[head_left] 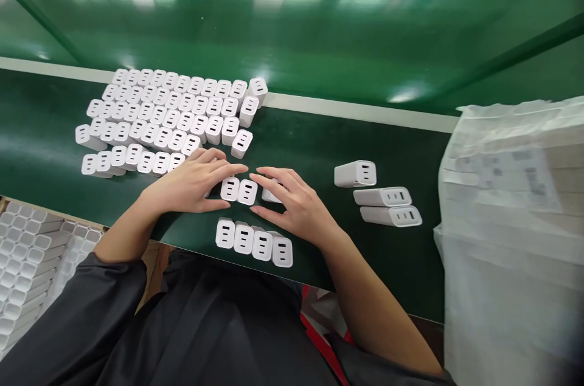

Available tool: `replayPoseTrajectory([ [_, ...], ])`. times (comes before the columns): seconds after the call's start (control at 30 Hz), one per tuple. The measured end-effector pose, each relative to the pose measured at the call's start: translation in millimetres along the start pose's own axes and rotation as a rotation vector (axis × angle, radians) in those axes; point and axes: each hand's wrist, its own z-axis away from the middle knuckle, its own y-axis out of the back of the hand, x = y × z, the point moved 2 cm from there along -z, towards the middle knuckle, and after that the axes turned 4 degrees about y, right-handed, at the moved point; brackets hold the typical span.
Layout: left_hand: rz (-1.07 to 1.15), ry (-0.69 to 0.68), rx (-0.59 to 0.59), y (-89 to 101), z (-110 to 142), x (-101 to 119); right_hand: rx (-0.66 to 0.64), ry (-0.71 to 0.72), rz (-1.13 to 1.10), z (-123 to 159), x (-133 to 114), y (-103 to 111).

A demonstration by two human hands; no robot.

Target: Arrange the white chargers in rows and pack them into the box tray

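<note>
Two white USB charger blocks (238,191) stand side by side between my hands, their port faces turned up. My left hand (196,179) is at their left with thumb and fingers apart, its fingertips close to the left block. From the right comes my right hand (292,197), its fingers spread too, near the right block. Another charger block (269,191) is partly hidden under the right fingers; whether they touch it I cannot tell. Closer to my body, a short row of charger blocks (253,242) stands along the table's front edge.
Many charger blocks (164,106) stand in rows at the back left. Three more (387,196) lie at the right on the green table (310,143). White plastic bagging (506,222) borders the right side; stacked white casings (22,264) sit low at the left. A green panel (292,33) rises behind.
</note>
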Motion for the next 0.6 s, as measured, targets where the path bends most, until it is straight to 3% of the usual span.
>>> replayPoseTrajectory([
  [0.2, 0.021, 0.092, 0.009, 27.1, 20, -19, 0.0, 0.005, -0.001, 2, 3, 0],
  [0.4, -0.048, 0.194, -0.039, 19.1, 25, -19, -0.02, -0.003, -0.005, 4, 6, -2],
  [0.6, -0.025, 0.133, -0.077, 17.0, 21, -10, -0.024, 0.0, -0.005, 3, 7, -2],
])
